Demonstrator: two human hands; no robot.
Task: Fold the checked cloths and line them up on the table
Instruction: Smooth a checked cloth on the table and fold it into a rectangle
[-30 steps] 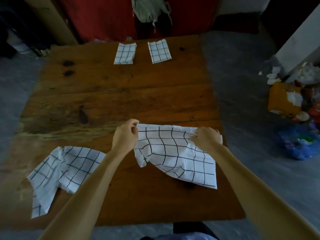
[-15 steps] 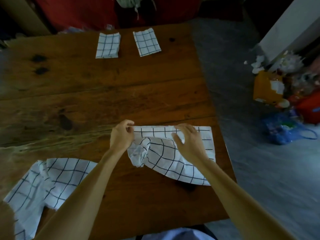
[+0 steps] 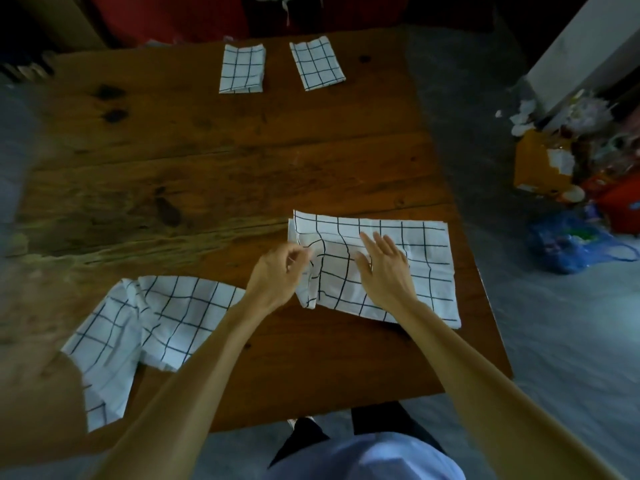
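A white checked cloth lies half-folded near the right edge of the wooden table. My left hand pinches a bunched bit of the cloth's left edge. My right hand rests flat on the cloth's middle with fingers straight. A second checked cloth lies crumpled and unfolded at the front left, partly under my left forearm. Two folded checked cloths sit side by side at the far edge, one on the left and one on the right.
Off the table's right side, on the grey floor, stand an orange box, a blue plastic bag and other clutter. A red surface rises behind the table. My legs are visible below the table's front edge.
The cloth's top layer has been laid flatter. My right hand has moved from the cloth's top edge to its middle. My left hand has dropped from the top left corner to the left edge.
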